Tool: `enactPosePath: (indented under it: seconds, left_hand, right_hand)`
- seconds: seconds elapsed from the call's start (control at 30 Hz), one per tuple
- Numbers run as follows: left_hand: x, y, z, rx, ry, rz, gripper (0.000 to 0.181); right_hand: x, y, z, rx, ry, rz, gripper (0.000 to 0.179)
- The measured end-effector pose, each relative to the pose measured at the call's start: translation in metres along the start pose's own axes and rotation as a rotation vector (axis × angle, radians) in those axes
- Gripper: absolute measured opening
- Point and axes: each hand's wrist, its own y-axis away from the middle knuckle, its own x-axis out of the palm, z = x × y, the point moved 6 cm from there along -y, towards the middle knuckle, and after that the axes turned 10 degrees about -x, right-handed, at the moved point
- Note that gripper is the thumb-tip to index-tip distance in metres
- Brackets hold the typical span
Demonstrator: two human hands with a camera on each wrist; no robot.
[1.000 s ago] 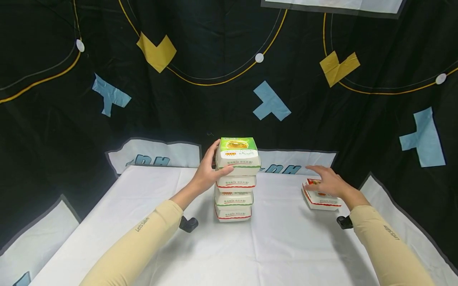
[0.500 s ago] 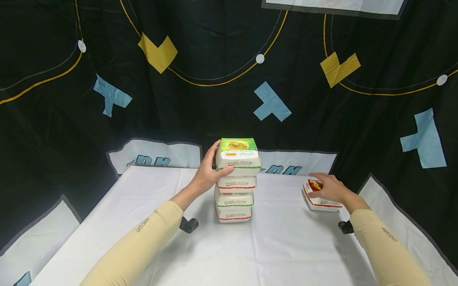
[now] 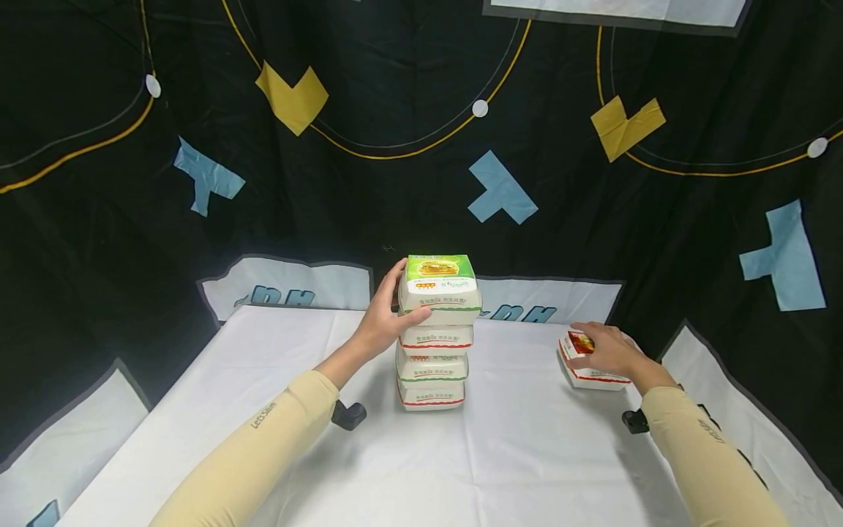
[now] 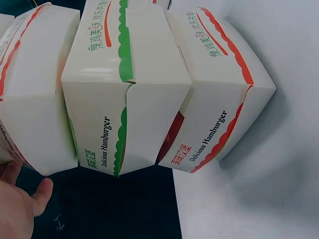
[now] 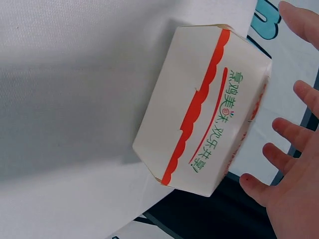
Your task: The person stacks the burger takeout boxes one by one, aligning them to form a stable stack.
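Observation:
Several white paper burger boxes are stacked upright mid-table in the head view. Around the left side of the top box [image 3: 440,296], which has a green lid, my left hand [image 3: 382,318] grips with its thumb across the front. Boxes with red and green wavy bands alternate beneath it, down to a red-banded bottom box [image 3: 431,395]. A separate red-banded burger box [image 5: 204,109] lies on the right part of the table. Over its lid my right hand [image 3: 615,350] hovers; the right wrist view shows its fingers [image 5: 286,132] spread out beside the lid.
A white cloth covers the table [image 3: 527,454]. Behind it hangs a black curtain [image 3: 369,197] with blue and yellow patches. Black wrist mounts [image 3: 347,416] jut out beneath both forearms.
My right hand has come down closer over the separate box and its fingers have shifted slightly. The left hand and the stack stay in place.

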Motion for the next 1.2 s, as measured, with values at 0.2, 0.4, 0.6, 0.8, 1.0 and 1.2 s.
enactPosePath:
  seconds: [0.2, 0.4, 0.6, 0.8, 1.0, 1.2]
  left_hand:
    - [0.001, 0.000, 0.000, 0.001, 0.000, 0.006, 0.091]
    - [0.002, 0.001, 0.001, 0.006, -0.007, 0.006, 0.091]
    - [0.003, -0.014, 0.027, 0.014, -0.014, -0.006, 0.094]
    - [0.003, -0.019, 0.039, 0.031, -0.004, -0.021, 0.092]
    - [0.002, -0.019, 0.038, 0.033, -0.017, -0.027, 0.091]
    - [0.000, -0.019, 0.037, 0.029, -0.012, -0.034, 0.092]
  right_hand:
    - [0.004, 0.003, -0.005, 0.033, -0.031, 0.024, 0.090]
    - [0.011, 0.003, -0.010, 0.068, -0.064, 0.048, 0.090]
    - [0.017, 0.002, -0.013, 0.089, -0.071, 0.053, 0.091]
    - [0.020, 0.001, -0.014, 0.095, -0.045, 0.065, 0.090]
    - [0.021, 0.003, -0.017, 0.091, -0.013, 0.083, 0.092]
    - [0.019, 0.004, -0.016, 0.062, 0.010, 0.100, 0.098]
